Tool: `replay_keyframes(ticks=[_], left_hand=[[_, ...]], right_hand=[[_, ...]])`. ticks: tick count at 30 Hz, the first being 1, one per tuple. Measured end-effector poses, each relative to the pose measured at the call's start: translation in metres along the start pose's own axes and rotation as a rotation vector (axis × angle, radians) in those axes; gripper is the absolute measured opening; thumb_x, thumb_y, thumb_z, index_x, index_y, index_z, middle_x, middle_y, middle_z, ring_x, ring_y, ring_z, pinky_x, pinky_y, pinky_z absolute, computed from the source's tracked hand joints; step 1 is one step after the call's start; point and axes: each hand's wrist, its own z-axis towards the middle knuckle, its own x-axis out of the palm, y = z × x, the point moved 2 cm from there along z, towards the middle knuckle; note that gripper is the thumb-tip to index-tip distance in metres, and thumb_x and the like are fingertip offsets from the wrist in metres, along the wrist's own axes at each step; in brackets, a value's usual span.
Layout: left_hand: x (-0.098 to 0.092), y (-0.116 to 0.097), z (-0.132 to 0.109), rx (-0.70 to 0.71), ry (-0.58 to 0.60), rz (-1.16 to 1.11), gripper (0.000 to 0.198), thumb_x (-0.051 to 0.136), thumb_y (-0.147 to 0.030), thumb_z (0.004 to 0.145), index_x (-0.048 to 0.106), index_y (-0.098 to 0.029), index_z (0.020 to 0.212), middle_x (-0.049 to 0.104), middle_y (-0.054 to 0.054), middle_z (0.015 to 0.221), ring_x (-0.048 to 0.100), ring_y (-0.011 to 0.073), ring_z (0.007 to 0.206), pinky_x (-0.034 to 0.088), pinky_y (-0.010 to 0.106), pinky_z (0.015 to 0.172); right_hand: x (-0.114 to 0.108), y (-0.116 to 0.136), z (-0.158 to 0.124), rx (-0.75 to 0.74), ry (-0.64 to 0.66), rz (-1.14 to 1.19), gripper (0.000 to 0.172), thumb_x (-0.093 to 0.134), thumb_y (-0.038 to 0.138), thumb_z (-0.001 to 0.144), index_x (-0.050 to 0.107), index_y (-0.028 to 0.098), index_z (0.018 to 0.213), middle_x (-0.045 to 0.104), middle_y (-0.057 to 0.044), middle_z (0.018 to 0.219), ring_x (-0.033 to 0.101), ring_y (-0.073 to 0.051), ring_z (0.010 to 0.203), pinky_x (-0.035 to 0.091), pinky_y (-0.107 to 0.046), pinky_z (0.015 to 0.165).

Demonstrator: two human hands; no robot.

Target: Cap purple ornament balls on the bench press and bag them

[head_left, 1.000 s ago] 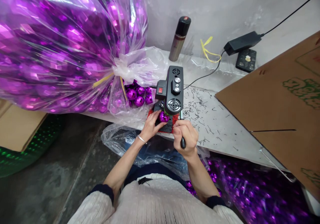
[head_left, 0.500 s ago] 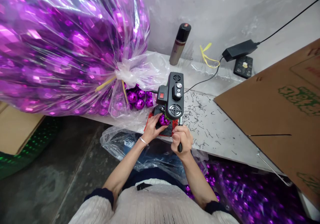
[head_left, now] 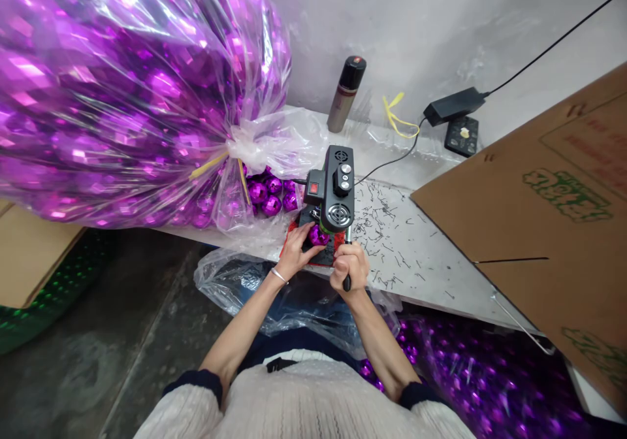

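Observation:
A small black machine (head_left: 334,187) with a red switch stands on a red mat (head_left: 327,251) at the near edge of the white bench (head_left: 421,262). Under its head my left hand (head_left: 298,251) pinches a shiny purple faceted ball (head_left: 319,235). My right hand (head_left: 349,264) is closed round the machine's black lever handle (head_left: 347,283), which points toward me. Several loose purple balls (head_left: 269,193) lie just behind the machine.
A huge tied clear bag of purple balls (head_left: 132,93) fills the bench's left. A spray can (head_left: 345,94), a yellow tie (head_left: 396,115) and a black power adapter (head_left: 453,106) sit by the wall. Cardboard (head_left: 539,210) leans at right. More bagged balls (head_left: 490,380) lie below.
Both hands keep their grips on the ball and the lever. The handle has tipped up a little, away from me, and the view has shifted slightly.

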Motion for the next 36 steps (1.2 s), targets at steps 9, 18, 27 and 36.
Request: replay_keyframes(ticks=[9,18,27,36], left_hand=[[0.002,0.001,0.002,0.046,-0.043,-0.017,0.061,0.066,-0.051,0.093,0.053,-0.015,0.141,0.069,0.019,0.130,0.067,0.0288,0.122,0.054,0.046,0.103],[-0.025,-0.026,-0.029,0.100,-0.005,-0.019,0.062,0.065,-0.044,0.095,0.044,-0.021,0.149,0.065,0.018,0.136,0.063,0.0285,0.128,0.051,0.049,0.106],[-0.059,-0.033,-0.033,0.187,-0.028,0.237,0.056,0.054,-0.052,0.099,0.054,-0.015,0.142,0.065,0.021,0.134,0.064,0.0307,0.125,0.052,0.047,0.102],[-0.082,0.030,0.074,-0.557,0.002,0.667,0.047,0.054,-0.048,0.099,0.064,-0.011,0.126,0.072,0.019,0.097,0.073,0.0317,0.082,0.057,0.038,0.071]], right_hand=[[0.004,-0.007,-0.004,-0.121,0.032,-0.041,0.023,0.041,0.021,0.099,0.047,0.023,0.077,0.054,0.000,0.070,0.044,-0.013,0.059,0.038,-0.028,0.055],[-0.024,0.024,0.056,0.204,0.176,0.000,0.023,0.047,0.008,0.094,0.051,0.022,0.077,0.057,-0.001,0.070,0.055,-0.014,0.066,0.042,-0.028,0.060],[-0.017,0.019,0.035,0.119,0.130,-0.028,0.022,0.048,0.007,0.092,0.049,0.023,0.077,0.057,0.000,0.070,0.055,-0.014,0.064,0.040,-0.028,0.057],[-0.017,0.020,0.036,0.128,0.126,-0.027,0.022,0.050,0.005,0.090,0.051,0.023,0.076,0.059,0.000,0.071,0.056,-0.014,0.064,0.042,-0.028,0.057]])
